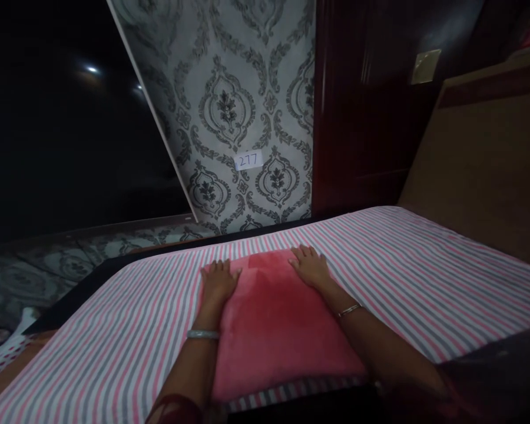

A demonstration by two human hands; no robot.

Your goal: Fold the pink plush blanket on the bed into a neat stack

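A folded pink plush cloth (276, 321) lies on a bed covered by a pink, grey and white striped sheet (424, 277). My left hand (219, 280) rests flat on the cloth's far left corner, fingers spread. My right hand (310, 265) lies flat on its far right corner, fingers also apart. Both palms press down on the cloth and neither hand grips anything. Each wrist wears a bangle.
A wall with grey damask wallpaper (229, 106) carries a small label reading 277 (248, 159). A dark red wooden panel (357, 106) stands right of it, and a brown headboard (481, 153) borders the bed. A dark glossy surface (70, 118) fills the left.
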